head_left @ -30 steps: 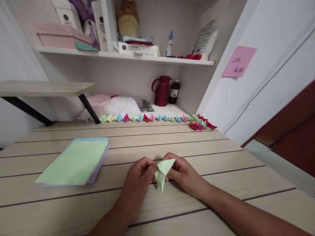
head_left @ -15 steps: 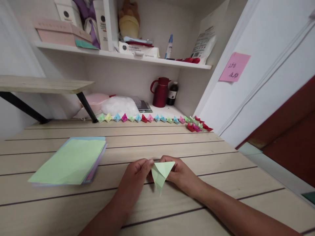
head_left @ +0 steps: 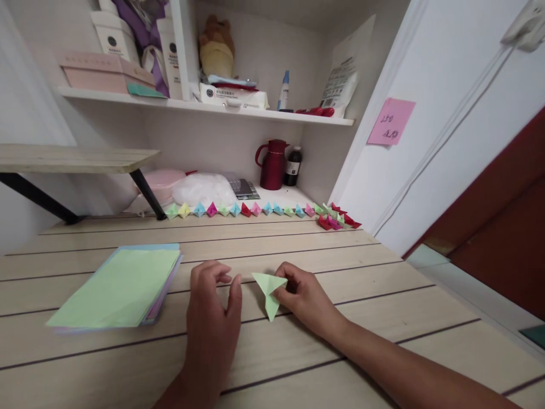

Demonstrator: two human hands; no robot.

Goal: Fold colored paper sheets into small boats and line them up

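Your right hand (head_left: 304, 295) grip pinches folded green paper (head_left: 268, 287); left hand (head_left: 213, 309) loose, empty, just beside. Keep creases aligned, press flat on bench (head_left: 383, 295).

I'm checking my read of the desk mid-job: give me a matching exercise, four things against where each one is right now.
Things:
1. folded green paper
2. stack of paper sheets
3. row of paper boats
4. red jug

Places:
A. along the far edge of the desk
B. pinched in the right hand
C. in the alcove under the shelf, beside a dark bottle
D. flat on the desk, beyond the left hand

Pairs: 1-B, 2-D, 3-A, 4-C
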